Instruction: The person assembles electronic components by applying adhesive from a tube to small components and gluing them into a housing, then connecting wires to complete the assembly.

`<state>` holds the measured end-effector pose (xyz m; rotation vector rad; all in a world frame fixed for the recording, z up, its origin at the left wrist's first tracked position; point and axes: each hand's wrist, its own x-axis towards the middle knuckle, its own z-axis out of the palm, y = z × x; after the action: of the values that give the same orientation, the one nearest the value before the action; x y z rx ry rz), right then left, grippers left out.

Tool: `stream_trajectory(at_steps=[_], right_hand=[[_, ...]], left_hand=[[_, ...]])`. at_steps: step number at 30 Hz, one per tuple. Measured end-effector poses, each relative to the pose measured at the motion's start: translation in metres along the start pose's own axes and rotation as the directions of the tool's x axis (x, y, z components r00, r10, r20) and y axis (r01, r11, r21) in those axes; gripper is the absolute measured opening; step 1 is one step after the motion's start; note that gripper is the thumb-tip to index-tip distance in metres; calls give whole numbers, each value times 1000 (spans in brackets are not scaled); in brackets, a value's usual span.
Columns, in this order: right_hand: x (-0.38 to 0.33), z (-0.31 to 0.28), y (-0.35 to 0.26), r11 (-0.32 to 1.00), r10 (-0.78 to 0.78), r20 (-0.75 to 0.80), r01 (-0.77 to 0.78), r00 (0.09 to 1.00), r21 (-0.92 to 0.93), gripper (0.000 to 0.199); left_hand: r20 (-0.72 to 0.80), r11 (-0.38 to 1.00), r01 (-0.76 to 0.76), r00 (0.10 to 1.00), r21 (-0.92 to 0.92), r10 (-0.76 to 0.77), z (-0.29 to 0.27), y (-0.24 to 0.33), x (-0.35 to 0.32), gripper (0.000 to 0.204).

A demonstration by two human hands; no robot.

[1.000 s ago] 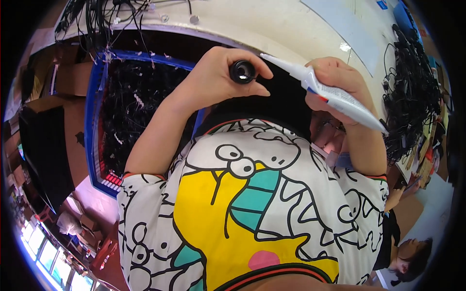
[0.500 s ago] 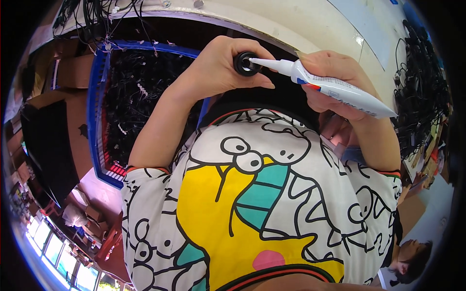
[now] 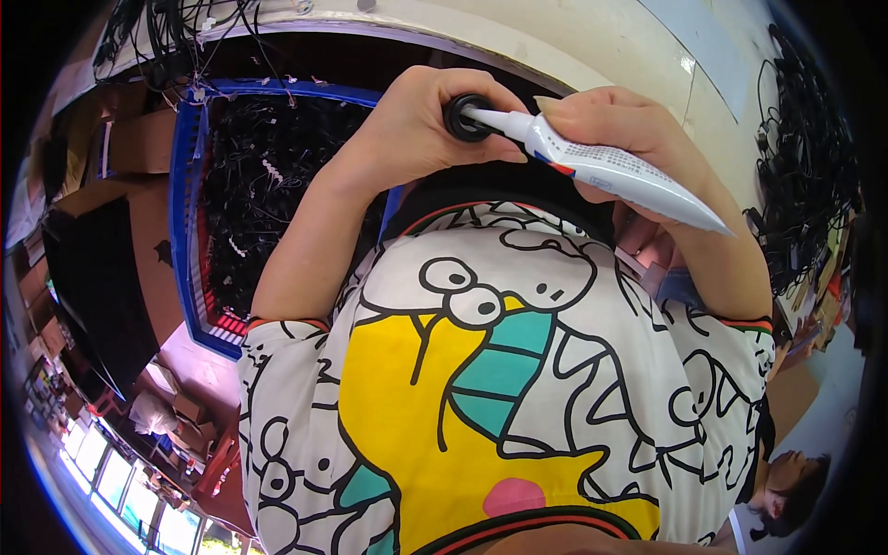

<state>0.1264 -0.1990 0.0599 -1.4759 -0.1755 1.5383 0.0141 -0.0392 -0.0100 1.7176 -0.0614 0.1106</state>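
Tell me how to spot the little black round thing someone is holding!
Find the big cartoon shirt, then follow the bare arm on the left up to the left hand. Pinched in its fingers is a small black ring. It's the only thing with the white tube's nozzle poking into it, unlike the loose black cables in the blue crate.

A second ago the white tube (image 3: 601,166) in the right hand (image 3: 620,139) lay apart from the small black round part (image 3: 467,117) held by the left hand (image 3: 421,129), its nozzle pointing past it toward the upper middle of the frame. Now the nozzle tip sits at the part's centre, seemingly touching it, though the thumb hides the contact. Both hands have drawn closer together.
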Motion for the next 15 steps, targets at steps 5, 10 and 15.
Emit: stream_trajectory(at_steps=[5, 10, 15], right_hand=[[-3, 7, -3, 999, 6, -54, -8, 999, -49, 23], [-7, 3, -8, 990, -45, -66, 36, 997, -137, 26], [3, -3, 2, 977, -37, 174, 72, 984, -200, 28]], left_hand=[[-6, 1000, -2, 1000, -21, 2, 2, -4, -1, 24], [0, 1000, 12, 1000, -17, -12, 0, -3, 0, 24], [29, 996, 50, 998, -75, -48, 2, 0, 2, 23]])
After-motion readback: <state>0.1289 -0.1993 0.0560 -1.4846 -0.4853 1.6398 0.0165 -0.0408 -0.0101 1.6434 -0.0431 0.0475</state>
